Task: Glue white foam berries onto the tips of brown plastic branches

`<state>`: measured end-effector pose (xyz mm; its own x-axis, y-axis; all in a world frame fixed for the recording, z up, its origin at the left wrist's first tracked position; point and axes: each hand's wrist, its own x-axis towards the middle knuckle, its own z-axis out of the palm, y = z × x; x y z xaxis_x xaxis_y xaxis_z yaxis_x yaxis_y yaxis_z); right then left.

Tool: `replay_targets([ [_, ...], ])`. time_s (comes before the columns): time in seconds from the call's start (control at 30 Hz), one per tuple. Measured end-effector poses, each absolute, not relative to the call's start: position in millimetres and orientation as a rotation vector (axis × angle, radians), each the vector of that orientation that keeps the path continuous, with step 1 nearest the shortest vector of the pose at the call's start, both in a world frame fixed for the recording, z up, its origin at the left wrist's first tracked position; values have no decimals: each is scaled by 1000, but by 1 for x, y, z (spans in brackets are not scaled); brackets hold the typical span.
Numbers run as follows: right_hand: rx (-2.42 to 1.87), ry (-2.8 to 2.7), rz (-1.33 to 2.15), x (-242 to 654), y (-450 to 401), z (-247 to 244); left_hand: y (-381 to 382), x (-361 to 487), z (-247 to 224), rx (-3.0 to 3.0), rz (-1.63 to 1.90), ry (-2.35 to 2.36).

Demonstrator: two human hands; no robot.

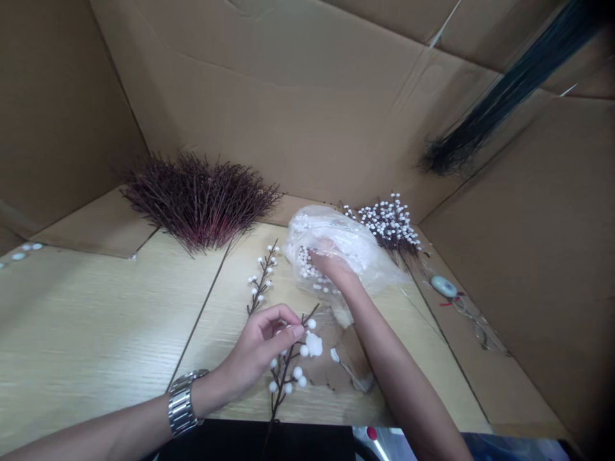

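Observation:
My left hand (271, 339) pinches a brown twig (283, 374) with white berries, thumb against fingers near its upper end. Inside a clear plastic bag (369, 250) of white berries (307, 262) is my right hand (329, 256); the film and berries cover its fingers. Another twig with white berries (262, 278) lies on the table just beyond my left hand. Beside the held twig, a white blob (314, 344) sits on a torn piece of cardboard (331, 371).
A thick bundle of bare dark twigs (202, 198) stands at the back left. Behind the bag lies a pile of white-berried twigs (391, 224). Dark wires (504, 102) hang at upper right. Cardboard walls (288, 96) enclose the table; a pale oval object (443, 286) lies at right.

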<state>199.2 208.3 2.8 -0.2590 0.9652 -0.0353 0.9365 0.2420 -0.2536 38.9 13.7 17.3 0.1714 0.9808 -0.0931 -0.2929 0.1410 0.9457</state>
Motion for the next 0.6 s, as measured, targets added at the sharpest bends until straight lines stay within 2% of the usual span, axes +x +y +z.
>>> replay_targets([
  [0.13, -1710, -2330, 371, 196, 193, 13, 14, 39, 20, 944, 1124, 868],
  [0.3, -1447, -2293, 473, 205, 133, 39, 12, 37, 18, 824, 1054, 679],
  [0.33, -1350, -2279, 542, 210, 118, 45, 11, 37, 19, 793, 1025, 640],
  [0.4, -1055, -2034, 933, 222, 91, 54, 9, 35, 21, 758, 961, 586],
  [0.5, -882, -1697, 1336, 233, 62, 56, 7, 33, 26, 773, 901, 541],
  [0.6, -762, -1498, 1576, 230, 45, 47, 7, 32, 28, 816, 874, 516],
])
